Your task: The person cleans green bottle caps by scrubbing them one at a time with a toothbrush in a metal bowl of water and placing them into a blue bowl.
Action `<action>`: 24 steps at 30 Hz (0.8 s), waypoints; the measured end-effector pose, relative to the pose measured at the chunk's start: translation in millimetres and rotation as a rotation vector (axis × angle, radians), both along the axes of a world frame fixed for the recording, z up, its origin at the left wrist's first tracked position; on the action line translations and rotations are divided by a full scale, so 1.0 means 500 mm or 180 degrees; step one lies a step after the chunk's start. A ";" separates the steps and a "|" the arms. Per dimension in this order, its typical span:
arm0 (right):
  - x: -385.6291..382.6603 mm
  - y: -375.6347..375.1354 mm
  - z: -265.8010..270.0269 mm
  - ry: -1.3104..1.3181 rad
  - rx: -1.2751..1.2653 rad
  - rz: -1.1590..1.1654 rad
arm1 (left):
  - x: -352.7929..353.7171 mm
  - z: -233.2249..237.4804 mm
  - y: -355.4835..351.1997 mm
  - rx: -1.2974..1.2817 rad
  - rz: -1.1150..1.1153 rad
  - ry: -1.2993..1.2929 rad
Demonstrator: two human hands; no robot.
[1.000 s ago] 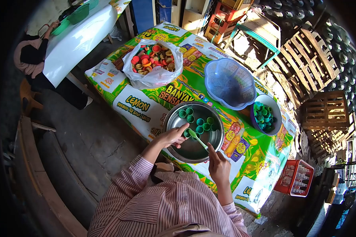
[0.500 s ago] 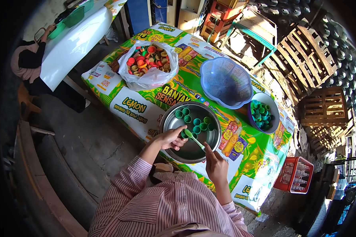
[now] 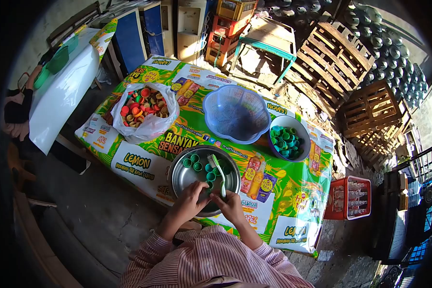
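My right hand point(image 3: 232, 207), at the near rim of a steel basin point(image 3: 177, 178), grips the handle of a green and white toothbrush point(image 3: 222, 176). The brush points away from me, bristles at its far end above the basin. My left hand point(image 3: 189, 200) reaches over the same rim, fingers bent together around a green cap point(image 3: 209, 184) that is partly hidden. Both hands are close to each other. Several more green bottle caps point(image 3: 195, 158) lie inside the basin, apart from one another or in small clusters.
A white plastic bag point(image 3: 170, 106) of red, orange and yellow caps stands on the printed tablecloth point(image 3: 129, 161). Beyond the basin are a blue plastic basket point(image 3: 237, 115) and a bowl point(image 3: 298, 124) of green caps. A red crate point(image 3: 338, 199) stands right of the table. Another person's arm shows far left.
The toothbrush has swung from slanting between both hands to pointing away in my right hand. My left hand has drawn back toward the basin's near rim. The whole view has shifted.
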State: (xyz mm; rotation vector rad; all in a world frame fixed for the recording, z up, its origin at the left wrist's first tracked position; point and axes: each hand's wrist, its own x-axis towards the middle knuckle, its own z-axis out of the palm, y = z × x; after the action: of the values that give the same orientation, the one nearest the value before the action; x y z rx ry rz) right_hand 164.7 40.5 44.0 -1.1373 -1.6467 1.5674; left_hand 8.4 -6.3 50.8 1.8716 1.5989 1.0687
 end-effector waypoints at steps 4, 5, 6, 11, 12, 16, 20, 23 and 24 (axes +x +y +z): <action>0.024 0.017 0.020 -0.0834 0.0256 0.0223 | -0.012 0.014 -0.019 -0.0027 0.0154 0.0173; 0.035 0.023 0.001 -0.0828 0.0253 0.0221 | -0.016 0.016 -0.026 -0.0094 0.0292 0.0245; 0.041 0.033 -0.011 -0.0965 0.0517 0.0380 | -0.024 0.007 -0.030 -0.0192 0.0328 0.0224; 0.091 0.104 -0.009 -0.1362 0.0883 -0.0219 | -0.048 0.006 -0.048 -0.0601 0.0304 0.0081; 0.103 0.135 0.021 -0.1428 0.1015 -0.0581 | -0.049 0.010 -0.047 -0.0477 0.0334 0.0164; 0.188 0.311 0.077 -0.1515 0.2115 -0.1758 | -0.046 0.011 -0.037 -0.0112 0.0455 0.0413; 0.232 0.437 0.082 -0.2294 0.2821 -0.2104 | -0.029 0.001 -0.024 -0.0251 0.0589 0.0418; 0.207 0.391 0.074 -0.2104 0.2721 -0.2055 | -0.022 -0.024 0.002 -0.0280 0.0659 0.0729; 0.189 0.360 0.065 -0.1757 0.2647 -0.1938 | -0.020 -0.040 0.015 -0.0238 0.0734 0.0790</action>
State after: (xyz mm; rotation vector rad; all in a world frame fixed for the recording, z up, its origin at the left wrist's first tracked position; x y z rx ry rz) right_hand 259.1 220.3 76.5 -1.4321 -1.7565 0.1304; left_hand -1.5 1.0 30.8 1.8623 2.0071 0.8778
